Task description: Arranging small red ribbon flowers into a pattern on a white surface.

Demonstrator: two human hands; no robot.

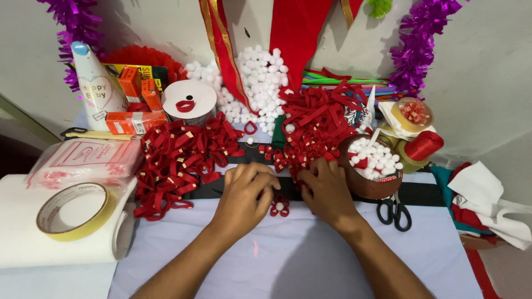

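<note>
Both hands rest on the bench (288,260) beside a small red flower (280,207). The left hand (242,195) has curled fingers, maybe pinching something; I cannot tell. The right hand (326,188) reaches flat into the red loops (310,130), gripping nothing.

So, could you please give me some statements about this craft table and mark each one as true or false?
1. A small red flower with a white centre lies on the cloth between the two hands. True.
2. The left hand holds the scissors. False: the black-handled scissors lie on the table, to the right of the right hand, and no hand touches them.
3. The brown bowl contains white pom-poms. True.
4. The roll of tape stands on top of the bowl. False: it lies flat at the left, on a white roll of material.
5. The red loops are heaped in front of the hands. True.
</note>
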